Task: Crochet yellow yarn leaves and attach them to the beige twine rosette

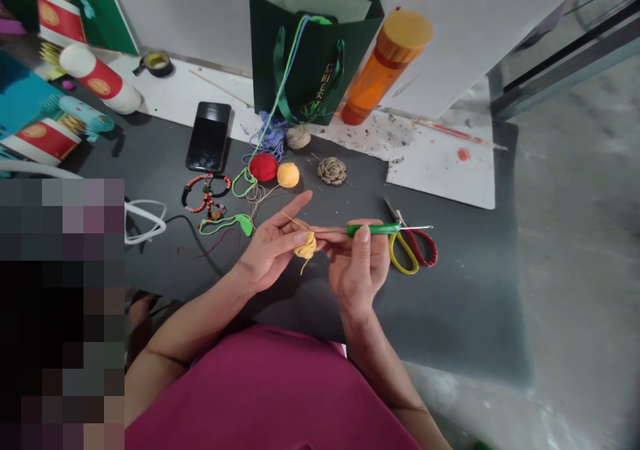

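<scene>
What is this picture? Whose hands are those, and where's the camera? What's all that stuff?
No machine here, just a person's two bare hands. The camera sits on their head and looks down, so you see what they see. The left hand pinches a small yellow piece of crochet. The right hand holds a green-handled hook, reaching to that piece. On the dark table are scissors, a red ball and a yellow ball of yarn, a phone, a green bag and an orange bottle.

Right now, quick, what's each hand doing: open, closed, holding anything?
Left hand: closed on the yellow crochet piece, index finger out.
Right hand: closed around the green crochet hook.
</scene>
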